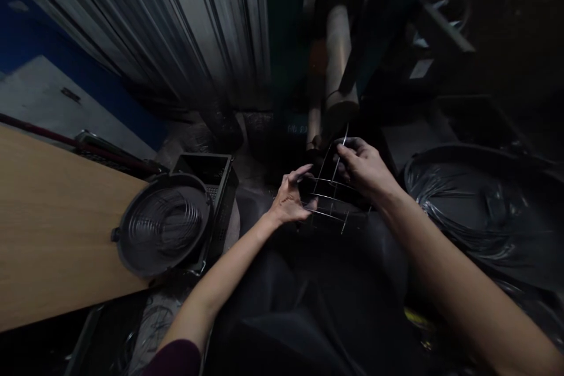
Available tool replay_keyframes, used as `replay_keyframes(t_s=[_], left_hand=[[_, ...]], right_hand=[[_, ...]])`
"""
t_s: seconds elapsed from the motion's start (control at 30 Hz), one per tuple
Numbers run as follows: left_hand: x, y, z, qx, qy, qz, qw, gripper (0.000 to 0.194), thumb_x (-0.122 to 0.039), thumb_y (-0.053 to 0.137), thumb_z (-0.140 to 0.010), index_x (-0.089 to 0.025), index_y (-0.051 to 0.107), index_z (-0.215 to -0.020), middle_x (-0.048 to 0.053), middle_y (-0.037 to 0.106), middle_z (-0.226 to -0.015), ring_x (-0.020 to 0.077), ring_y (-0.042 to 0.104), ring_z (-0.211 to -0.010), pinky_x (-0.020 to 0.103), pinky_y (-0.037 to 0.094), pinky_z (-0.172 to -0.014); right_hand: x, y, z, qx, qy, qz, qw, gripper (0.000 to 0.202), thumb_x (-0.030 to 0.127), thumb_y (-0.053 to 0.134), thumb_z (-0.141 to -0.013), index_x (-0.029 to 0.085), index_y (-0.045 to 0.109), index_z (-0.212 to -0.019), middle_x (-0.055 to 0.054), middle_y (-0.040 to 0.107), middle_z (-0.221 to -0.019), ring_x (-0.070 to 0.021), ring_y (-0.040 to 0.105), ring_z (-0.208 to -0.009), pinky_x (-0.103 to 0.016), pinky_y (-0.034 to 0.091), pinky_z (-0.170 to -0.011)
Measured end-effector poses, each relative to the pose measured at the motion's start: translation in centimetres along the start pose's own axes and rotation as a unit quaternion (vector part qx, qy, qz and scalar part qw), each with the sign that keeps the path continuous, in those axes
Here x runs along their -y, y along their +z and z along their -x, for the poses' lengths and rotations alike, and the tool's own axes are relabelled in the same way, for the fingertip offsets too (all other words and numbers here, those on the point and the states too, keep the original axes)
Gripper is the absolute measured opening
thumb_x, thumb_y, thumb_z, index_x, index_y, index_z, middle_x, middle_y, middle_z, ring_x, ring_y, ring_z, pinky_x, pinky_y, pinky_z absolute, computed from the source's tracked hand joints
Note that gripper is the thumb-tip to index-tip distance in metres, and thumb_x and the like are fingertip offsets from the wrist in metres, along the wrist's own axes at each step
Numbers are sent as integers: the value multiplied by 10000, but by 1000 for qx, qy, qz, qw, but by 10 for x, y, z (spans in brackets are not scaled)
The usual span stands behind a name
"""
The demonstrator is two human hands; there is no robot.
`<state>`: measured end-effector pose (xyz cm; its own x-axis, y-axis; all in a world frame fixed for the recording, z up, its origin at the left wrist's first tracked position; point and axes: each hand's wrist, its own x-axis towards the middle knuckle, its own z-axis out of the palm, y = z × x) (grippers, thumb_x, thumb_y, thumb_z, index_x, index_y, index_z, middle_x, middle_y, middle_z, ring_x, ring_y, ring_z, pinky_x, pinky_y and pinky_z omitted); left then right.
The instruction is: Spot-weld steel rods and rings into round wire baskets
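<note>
The fingers (346, 154) of the right hand (363, 167) are closed in a pinch on a thin metal wire (336, 167), which stands tilted, its top leaning to about 1 o'clock. The lower end of this wire meets a small wire frame (328, 215); I cannot tell if the two are joined. The left hand (288, 200) is at 9 o'clock of the frame, with thumb and forefinger spread widely apart in a curve around its near edge; whether they grip it, I cannot tell.

Taking the frame as the centre of the clock, a thick metal cylinder (338, 41) of a machine is at 12 o'clock, its round end just above the right hand. At 9 o'clock there is a dark round basin (127, 249) with coiled wire (191, 211) inside, beside a black crate (224, 165). Farther in the same direction lies a wooden table (53, 229). At 3 o'clock is a larger dark basin (462, 153), which contains bundled wires (434, 204). A corrugated metal sheet (211, 23) stands at 11 o'clock.
</note>
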<state>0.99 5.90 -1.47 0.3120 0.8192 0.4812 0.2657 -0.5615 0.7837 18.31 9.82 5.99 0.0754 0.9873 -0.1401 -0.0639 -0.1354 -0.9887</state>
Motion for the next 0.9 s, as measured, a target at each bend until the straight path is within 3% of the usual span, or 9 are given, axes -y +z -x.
replay_keyframes(t_s=[0.23, 0.4, 0.57, 0.9], left_hand=[[8, -8, -31, -20, 83, 14, 996, 811, -143, 647, -653, -194, 204, -1330, 145, 522, -1207, 213, 599, -996, 390, 480, -891], [14, -13, -39, -13, 74, 20, 997, 811, -146, 652, -648, -202, 213, -1327, 144, 513, -1218, 222, 595, -996, 420, 470, -903], [20, -18, -47, -10, 68, 23, 997, 821, -162, 658, -637, -201, 215, -1327, 137, 507, -1222, 227, 585, -1019, 401, 484, -892], [23, -26, -66, 6, 74, -1, 997, 861, -171, 683, -633, -237, 200, -1342, 98, 559, -1142, 247, 595, -1022, 424, 460, -930]], right_hand=[[15, 14, -25, -21, 26, -8, 999, 393, 422, 725, -661, 201, 466, -857, 79, 475, -527, -55, 383, -368, -167, 250, -318], [15, 17, -33, -18, 33, -2, 999, 347, 393, 710, -678, 211, 469, -848, 88, 431, -490, -63, 355, -353, -185, 260, -334], [15, 19, -40, -19, -35, 60, 997, 319, 451, 675, -688, 219, 484, -797, 65, 418, -460, -101, 388, -370, -221, 301, -350], [11, 20, -61, -60, -48, 29, 997, 409, 483, 738, -570, 220, 447, -688, 49, 454, -534, -99, 421, -452, -225, 365, -401]])
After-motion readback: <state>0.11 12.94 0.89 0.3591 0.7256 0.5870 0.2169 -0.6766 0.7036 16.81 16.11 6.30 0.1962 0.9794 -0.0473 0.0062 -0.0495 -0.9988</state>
